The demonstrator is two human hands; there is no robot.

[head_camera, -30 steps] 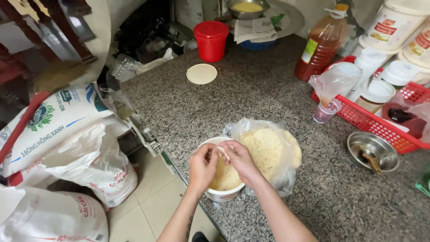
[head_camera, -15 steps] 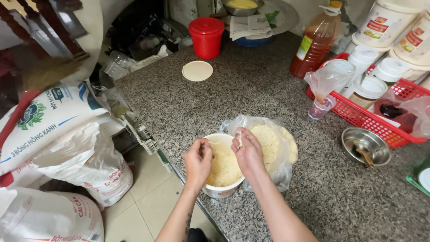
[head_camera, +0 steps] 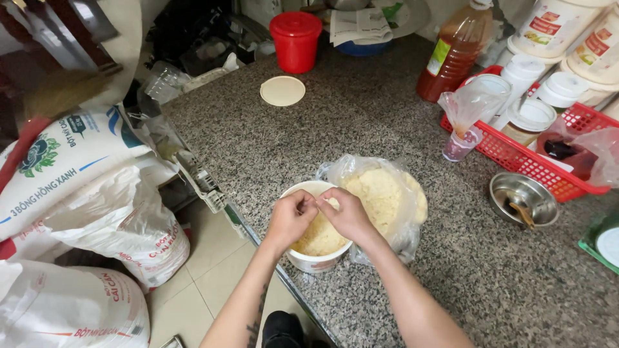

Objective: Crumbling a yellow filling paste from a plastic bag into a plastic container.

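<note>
A white tub [head_camera: 308, 259] stands at the counter's near edge, filled with pale yellow dough [head_camera: 320, 237]. My left hand [head_camera: 289, 217] and my right hand [head_camera: 346, 214] are together over the tub, fingertips pinching a small piece of dough between them. Right beside the tub lies a bigger lump of dough [head_camera: 387, 196] in a clear plastic bag [head_camera: 403, 238].
On the speckled granite counter [head_camera: 361, 135]: a round flat disc [head_camera: 282, 91], a red lidded container [head_camera: 296, 40], an oil bottle [head_camera: 455, 53], a red basket [head_camera: 512, 156] of white jars, a small steel bowl [head_camera: 523, 196]. Flour sacks [head_camera: 84, 193] stand on the floor at left.
My hands were apart above the tub half a second ago; now they have come together, pinching dough over its middle. The camera has shifted slightly.
</note>
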